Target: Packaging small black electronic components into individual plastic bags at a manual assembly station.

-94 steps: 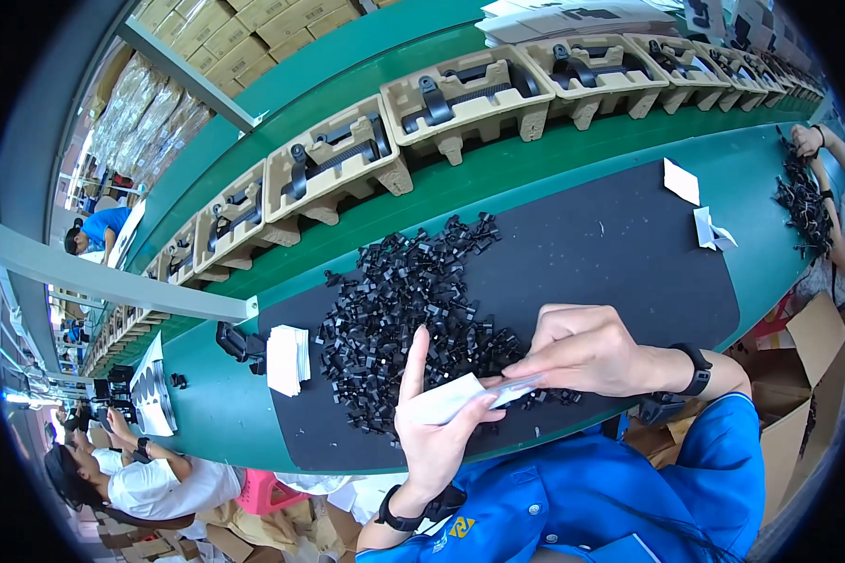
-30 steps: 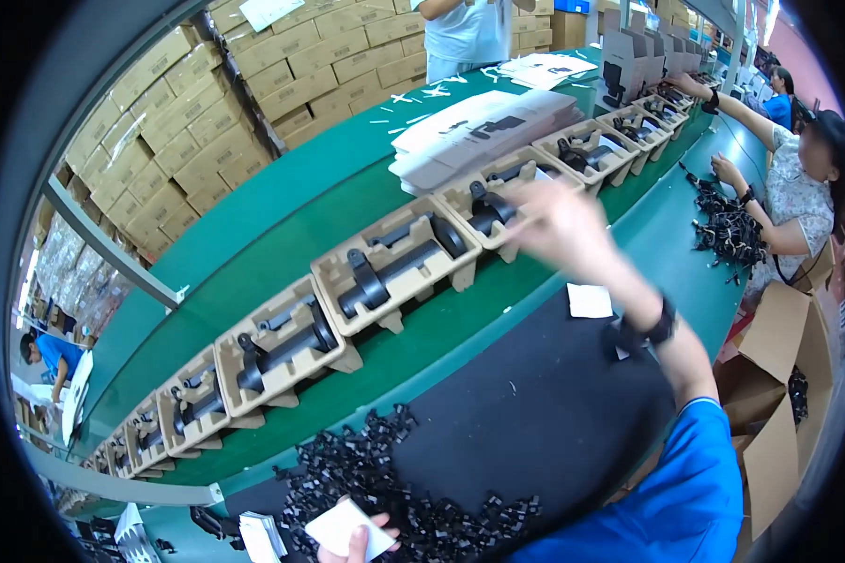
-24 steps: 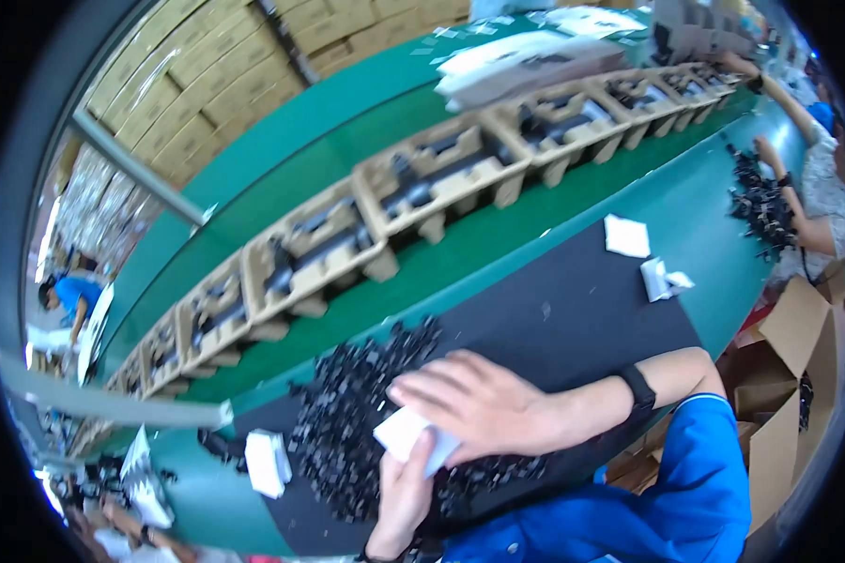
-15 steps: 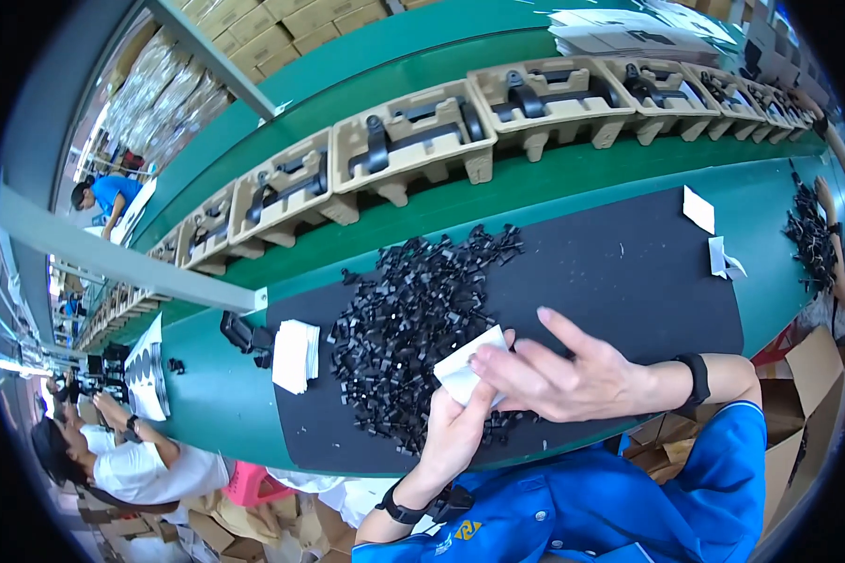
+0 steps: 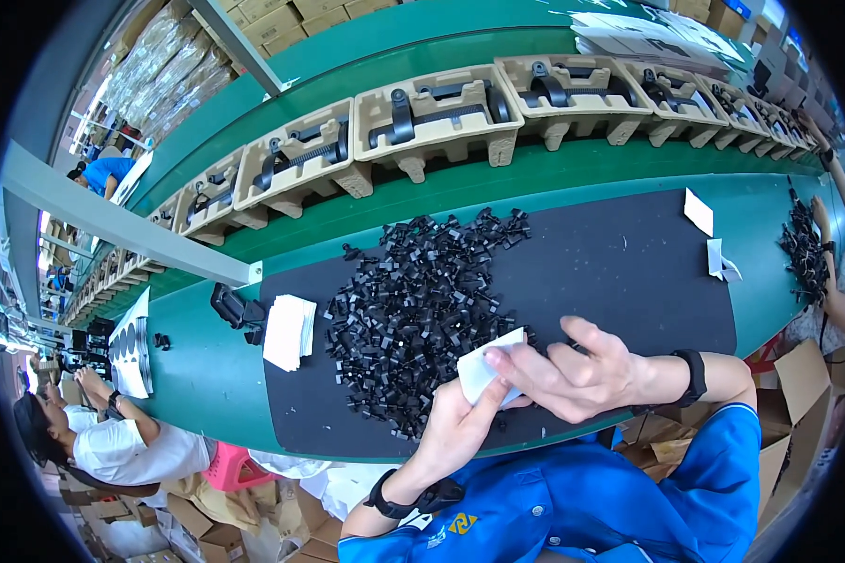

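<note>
Sheets of white paper with dark rounded shapes (image 5: 131, 357) lay at the left of the long green counter (image 5: 202, 375), near black moulded plastic parts (image 5: 230, 305). Just right of those, on the edge of the black rectangular mat (image 5: 620, 253), sat a stack of small white papers (image 5: 289, 333), several thick. Beyond the counter, beige moulded-pulp trays (image 5: 502, 148) stood in a row; the nearer ones held black ring-shaped and bar-shaped pieces (image 5: 402, 117) in their recesses, with no white paper showing.

A wide heap of small black plastic clips (image 5: 422, 310) covered the mat's left half, so most of them looked unused. At its lower right, the left hand (image 5: 455, 418) pinched a small folded white paper (image 5: 479, 373) between thumb and fingers. The right hand (image 5: 577, 375) had its fingertips against that paper, its other fingers loosely curled; whether it pinched too could not be told. The paper was in the hands, not yet in any tray.

Farther right, one tray showed a white piece (image 5: 698, 97) among its black ones, so that tray seemed further along. An open brown cardboard box (image 5: 803, 380) stood lowest right, its contents unclear.
</note>
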{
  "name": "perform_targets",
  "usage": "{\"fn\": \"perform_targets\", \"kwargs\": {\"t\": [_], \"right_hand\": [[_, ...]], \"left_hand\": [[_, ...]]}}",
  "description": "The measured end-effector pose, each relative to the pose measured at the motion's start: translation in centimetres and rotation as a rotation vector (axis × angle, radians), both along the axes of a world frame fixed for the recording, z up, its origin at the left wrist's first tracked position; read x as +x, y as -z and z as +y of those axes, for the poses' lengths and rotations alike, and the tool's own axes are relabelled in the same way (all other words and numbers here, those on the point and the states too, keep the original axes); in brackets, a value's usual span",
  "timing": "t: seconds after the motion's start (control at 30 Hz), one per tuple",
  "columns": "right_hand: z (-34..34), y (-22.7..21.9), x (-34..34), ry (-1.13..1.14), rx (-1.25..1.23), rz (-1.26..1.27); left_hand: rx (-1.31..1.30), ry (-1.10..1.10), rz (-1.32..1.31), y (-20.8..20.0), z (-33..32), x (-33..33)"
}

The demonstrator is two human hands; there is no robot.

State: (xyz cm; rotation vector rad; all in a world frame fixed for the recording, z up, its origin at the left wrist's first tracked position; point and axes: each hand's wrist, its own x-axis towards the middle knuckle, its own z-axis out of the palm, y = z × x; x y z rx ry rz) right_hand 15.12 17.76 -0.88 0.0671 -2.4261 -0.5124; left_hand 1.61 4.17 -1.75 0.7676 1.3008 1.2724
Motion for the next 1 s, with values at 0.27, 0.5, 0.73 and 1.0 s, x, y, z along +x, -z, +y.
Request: {"fn": "perform_targets", "kwargs": {"t": [0.27,0.5,0.73,1.0], "right_hand": [[0.4,-1.3,-0.7,-0.303,-0.723,-0.120],[2.5,-0.7,-2.7,-0.399,-1.270,-0.705],[5.6,1.1,-5.9,-0.455,-1.314,-0.473],[3.6,5.2,-12.7,-0.129,-0.800,-0.593]], "left_hand": [[0.120,0.009,0.236,1.6,0.3,-1.6],[-0.140,0.198,0.173,1.4,1.2,-3.1],[-0.106,0.058,0.447,2.3,-0.2,-5.8],[0.058,-0.119,0.744,1.7,-2.1,-8.7]]}}
